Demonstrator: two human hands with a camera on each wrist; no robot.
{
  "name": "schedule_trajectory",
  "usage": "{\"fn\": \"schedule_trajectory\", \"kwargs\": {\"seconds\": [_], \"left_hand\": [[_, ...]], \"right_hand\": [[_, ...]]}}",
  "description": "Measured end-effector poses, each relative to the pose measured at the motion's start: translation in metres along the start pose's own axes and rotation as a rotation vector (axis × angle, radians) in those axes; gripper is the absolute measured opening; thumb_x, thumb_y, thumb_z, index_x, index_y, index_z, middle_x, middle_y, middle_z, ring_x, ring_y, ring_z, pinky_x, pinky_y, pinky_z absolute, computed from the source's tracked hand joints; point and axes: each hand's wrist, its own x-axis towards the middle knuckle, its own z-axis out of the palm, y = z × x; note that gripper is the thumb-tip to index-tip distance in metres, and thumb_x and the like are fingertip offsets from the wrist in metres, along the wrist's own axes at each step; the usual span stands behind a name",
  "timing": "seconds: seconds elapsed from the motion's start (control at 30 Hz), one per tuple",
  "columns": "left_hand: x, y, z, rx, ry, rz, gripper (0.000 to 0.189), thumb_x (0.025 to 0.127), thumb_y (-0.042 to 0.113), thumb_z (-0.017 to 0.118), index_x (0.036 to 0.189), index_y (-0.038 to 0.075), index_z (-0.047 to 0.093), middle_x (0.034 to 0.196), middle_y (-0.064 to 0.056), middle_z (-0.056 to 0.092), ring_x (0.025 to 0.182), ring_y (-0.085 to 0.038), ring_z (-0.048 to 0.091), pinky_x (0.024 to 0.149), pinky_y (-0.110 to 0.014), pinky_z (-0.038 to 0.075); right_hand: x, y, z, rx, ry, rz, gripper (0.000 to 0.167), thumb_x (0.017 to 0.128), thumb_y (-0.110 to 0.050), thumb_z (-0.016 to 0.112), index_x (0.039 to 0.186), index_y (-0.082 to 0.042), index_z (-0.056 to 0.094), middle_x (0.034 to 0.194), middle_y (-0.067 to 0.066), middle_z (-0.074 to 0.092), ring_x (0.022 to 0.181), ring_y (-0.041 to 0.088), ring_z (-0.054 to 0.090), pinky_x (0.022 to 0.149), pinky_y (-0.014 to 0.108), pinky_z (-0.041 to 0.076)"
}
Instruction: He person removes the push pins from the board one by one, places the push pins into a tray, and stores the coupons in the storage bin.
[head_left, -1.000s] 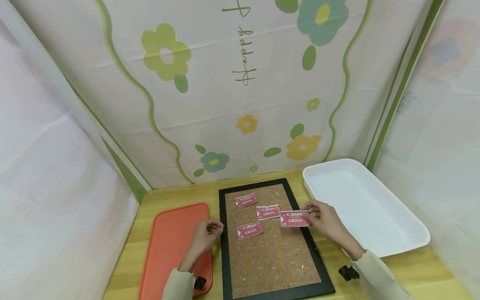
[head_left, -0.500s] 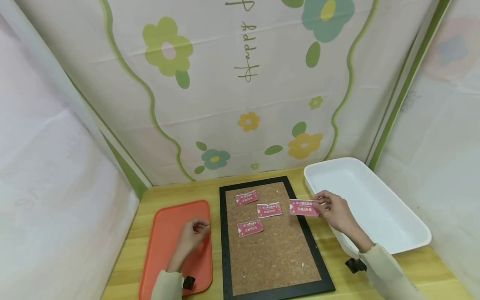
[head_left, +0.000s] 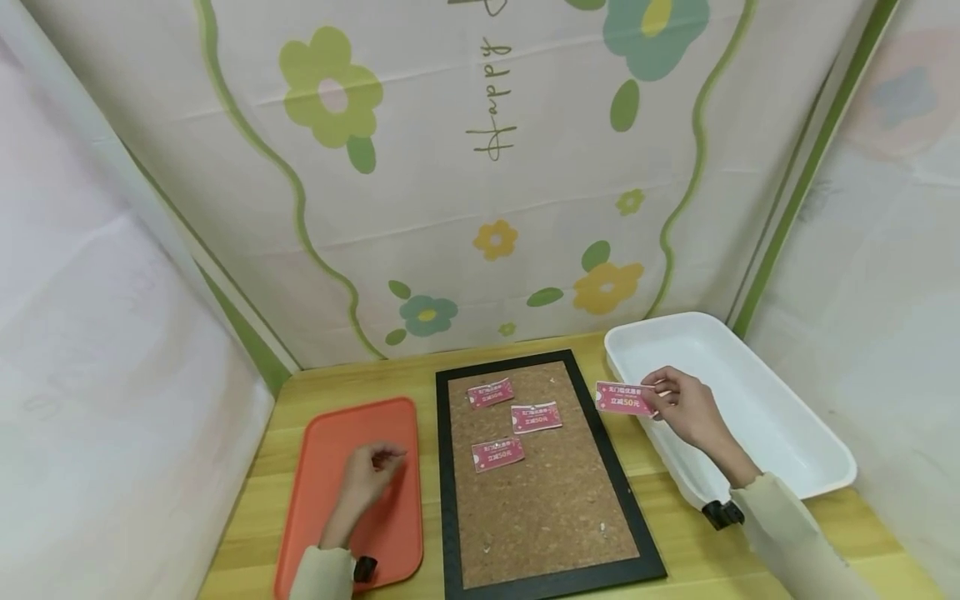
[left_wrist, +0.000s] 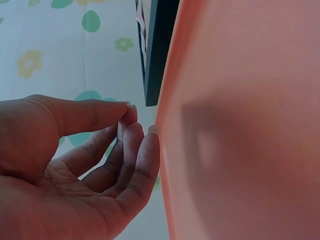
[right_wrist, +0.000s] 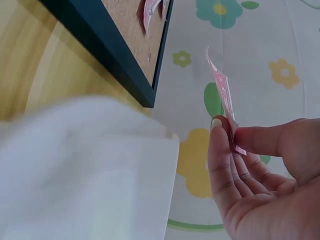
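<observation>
Between thumb and fingers, my right hand (head_left: pixel 686 408) pinches a pink paper coupon (head_left: pixel 621 400) by its right end, above the near-left edge of the white tray (head_left: pixel 652 442). In the right wrist view the coupon (right_wrist: pixel 223 92) shows nearly edge-on. My left hand (head_left: pixel 367 477) is over the orange tray (head_left: pixel 411 517), thumb tip and fingertip pressed together; a tiny pale speck, like a pin, shows at the tips, mostly hidden. Several pink coupons remain on the black-framed cork board (head_left: pixel 551 517): one upper left (head_left: pixel 491 394), one in the middle (head_left: pixel 536 418), one lower left (head_left: pixel 498 455).
Small shiny pins stick in the cork, such as the lower right pin (head_left: pixel 602 528) and the lower left pin (head_left: pixel 487 548). Everything stands on a wood-grain table (head_left: pixel 375 385), with a flowered cloth (head_left: pixel 435 200) behind and pale cloth at both sides.
My right hand has carried the coupon rightward and up, off the board toward the white tray. My left hand has drawn back leftward from the board's edge to over the orange tray.
</observation>
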Motion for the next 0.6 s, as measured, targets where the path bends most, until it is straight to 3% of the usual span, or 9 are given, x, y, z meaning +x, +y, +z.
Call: {"fn": "schedule_trajectory", "kwargs": {"seconds": [0.37,0.5,0.6], "left_hand": [[-0.002,-0.005,-0.006,-0.022,-0.012,-0.034,0.011,0.098,0.001,0.069,0.105,-0.001,0.076,0.097,-0.014,0.075,0.083,-0.015,0.064,0.07,-0.022,0.052],[-0.004,-0.005,-0.007,0.029,0.009,-0.035,0.011,0.098,0.002,0.069,0.105,0.0,0.076,0.097,-0.014,0.075,0.083,-0.016,0.064,0.067,-0.023,0.052],[-0.006,-0.006,-0.007,0.06,0.025,-0.058,0.011,0.099,0.003,0.068,0.106,0.0,0.076,0.097,-0.013,0.075,0.082,-0.016,0.064,0.064,-0.024,0.051]], "right_hand": [[0.007,0.004,-0.019,-0.008,0.073,-0.041,0.02,0.102,-0.01,0.067,0.114,0.006,0.066,0.098,0.027,0.075,0.069,0.015,0.073,0.054,0.028,0.06],[0.012,0.013,-0.025,-0.006,0.096,-0.046,0.02,0.101,-0.011,0.068,0.114,0.005,0.066,0.098,0.027,0.075,0.067,0.005,0.069,0.052,0.026,0.059],[0.016,0.02,-0.029,-0.009,0.088,-0.028,0.021,0.102,-0.011,0.067,0.114,0.006,0.066,0.1,0.028,0.075,0.069,0.003,0.068,0.054,0.031,0.061]]}}
